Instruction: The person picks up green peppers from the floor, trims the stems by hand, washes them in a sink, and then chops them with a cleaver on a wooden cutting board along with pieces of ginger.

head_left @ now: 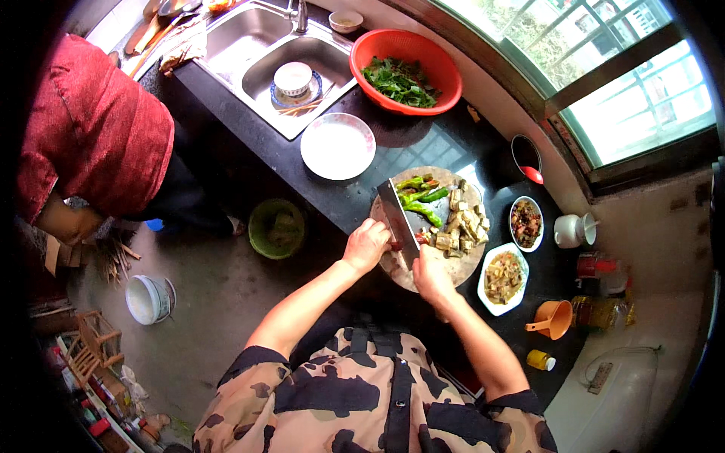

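Note:
A round wooden chopping board point(393, 264) lies on the black counter in front of me. My right hand point(433, 275) grips the handle of a broad steel cleaver point(399, 215), whose blade points away from me across the board. At the board's left edge, my left hand point(366, 244) pinches a small red chilli piece point(394, 245) right beside the blade. Green chilli peppers point(420, 198) lie at the board's far side. A heap of cut brownish chunks point(462, 226) sits to the right of the blade.
Two dishes of cooked food point(504, 278) point(526, 223) stand right of the board. Also there are an orange cup point(556, 318), a white plate point(337, 146), a red colander of greens point(405, 72) and a sink point(298, 75) holding a bowl. A person in red point(94, 132) stands at far left.

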Tool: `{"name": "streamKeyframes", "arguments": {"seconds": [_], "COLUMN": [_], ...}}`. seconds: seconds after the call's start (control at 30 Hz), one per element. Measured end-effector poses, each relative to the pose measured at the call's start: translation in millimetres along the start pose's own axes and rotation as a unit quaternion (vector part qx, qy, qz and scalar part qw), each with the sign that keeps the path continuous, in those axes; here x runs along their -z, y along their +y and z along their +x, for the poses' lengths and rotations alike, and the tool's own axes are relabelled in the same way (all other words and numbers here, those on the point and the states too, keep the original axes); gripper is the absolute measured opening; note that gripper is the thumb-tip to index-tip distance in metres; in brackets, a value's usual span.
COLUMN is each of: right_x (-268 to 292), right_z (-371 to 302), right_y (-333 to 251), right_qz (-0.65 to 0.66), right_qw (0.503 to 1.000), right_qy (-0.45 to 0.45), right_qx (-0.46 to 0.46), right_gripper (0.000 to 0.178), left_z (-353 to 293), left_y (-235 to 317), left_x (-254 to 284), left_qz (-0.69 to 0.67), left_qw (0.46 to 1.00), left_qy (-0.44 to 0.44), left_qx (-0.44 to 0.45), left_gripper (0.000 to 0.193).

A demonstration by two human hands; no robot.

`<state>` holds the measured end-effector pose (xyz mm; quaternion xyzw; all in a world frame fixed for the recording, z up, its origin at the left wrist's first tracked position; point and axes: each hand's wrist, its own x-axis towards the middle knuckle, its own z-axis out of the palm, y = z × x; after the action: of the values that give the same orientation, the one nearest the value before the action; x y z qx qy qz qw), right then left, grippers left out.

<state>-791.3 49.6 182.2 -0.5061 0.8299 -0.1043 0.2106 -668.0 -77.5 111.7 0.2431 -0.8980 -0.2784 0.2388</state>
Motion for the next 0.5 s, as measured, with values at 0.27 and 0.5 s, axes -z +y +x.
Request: {"name": "streamKeyframes", "arguments": {"seconds": [0.27,0.5], "right_x": [-18.7,5.8], "right_z": [-12.2,3.4], "right_y": [-13.9,-14.9], "right_qz": [0.034,0.002], "right_qw": [0.998,1.0], "right_qy": [0.052,0.005], "right_qx": [-0.003,0.021], "right_gripper": [0.018,0.02], "left_z": [-4.8,4.8], "left_y": [-10.2,-19.5], "left_x": [-14.5,7.3], "left_qz": [-0.025,-0.035], "left_qw": [0.999,0.998], "left_qy": [0.03,-0.043], "left_qx": [0.001,-0.029], "left_gripper": [0.003,0.008]}}
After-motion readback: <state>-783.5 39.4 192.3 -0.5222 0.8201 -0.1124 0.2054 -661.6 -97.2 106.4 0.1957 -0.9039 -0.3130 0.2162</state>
